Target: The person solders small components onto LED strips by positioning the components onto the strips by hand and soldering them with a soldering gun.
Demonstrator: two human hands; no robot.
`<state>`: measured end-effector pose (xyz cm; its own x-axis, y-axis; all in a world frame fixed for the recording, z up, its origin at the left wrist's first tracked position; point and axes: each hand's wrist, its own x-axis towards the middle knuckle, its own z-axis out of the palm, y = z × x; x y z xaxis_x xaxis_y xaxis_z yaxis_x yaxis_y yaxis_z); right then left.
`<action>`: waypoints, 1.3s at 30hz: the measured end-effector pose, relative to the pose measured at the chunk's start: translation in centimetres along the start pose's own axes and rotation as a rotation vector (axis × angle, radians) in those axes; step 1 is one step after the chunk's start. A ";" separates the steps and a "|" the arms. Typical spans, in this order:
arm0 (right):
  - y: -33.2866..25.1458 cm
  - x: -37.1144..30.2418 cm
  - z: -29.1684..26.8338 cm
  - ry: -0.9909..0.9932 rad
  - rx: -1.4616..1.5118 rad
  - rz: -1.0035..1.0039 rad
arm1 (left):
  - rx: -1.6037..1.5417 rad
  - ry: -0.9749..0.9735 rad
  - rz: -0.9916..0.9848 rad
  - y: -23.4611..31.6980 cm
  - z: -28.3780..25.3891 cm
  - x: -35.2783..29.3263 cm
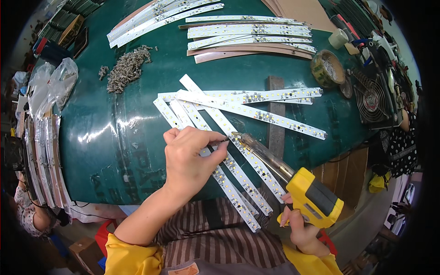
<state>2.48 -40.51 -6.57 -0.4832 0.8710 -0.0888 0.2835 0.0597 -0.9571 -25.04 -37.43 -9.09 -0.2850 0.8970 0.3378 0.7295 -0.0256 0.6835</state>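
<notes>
My right hand grips the handle of a yellow and black soldering gun. Its long metal barrel slants up and left, and the tip meets a white LED strip near its middle. Beside that tip, my left hand is closed in a pinch of thumb and forefinger on a small dark piece, too small to name. More LED strips lie fanned under and beside my left hand, their near ends over the table's front edge. Others cross behind the tip, resting on a dark flat bar.
On the green table, stacks of LED strips lie at the back. Small metal parts are heaped at the far left, near a plastic bag. A round tub and a fan stand right. Other people sit at both sides.
</notes>
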 end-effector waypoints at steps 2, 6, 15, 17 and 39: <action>0.3 0.0 0.1 0.034 -0.100 -0.027 | 0.002 0.000 -0.002 0.0 0.0 0.0; -0.1 0.4 0.4 0.039 -0.059 -0.020 | 0.005 0.000 0.001 -0.2 0.0 -0.1; 0.0 0.6 0.2 0.057 -0.123 -0.024 | 0.047 0.013 0.069 -0.3 0.3 0.0; 0.4 0.2 0.3 0.108 -0.011 0.019 | 0.044 0.011 0.068 -0.3 0.2 0.0; -0.2 1.9 2.1 0.321 -0.088 0.118 | 0.048 -0.013 0.054 -0.5 0.0 0.0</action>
<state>-0.24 -39.89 -7.15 -0.1617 0.9825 -0.0929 0.3992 -0.0210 -0.9166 -25.39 -37.42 -9.50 -0.2365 0.9008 0.3641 0.7725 -0.0530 0.6329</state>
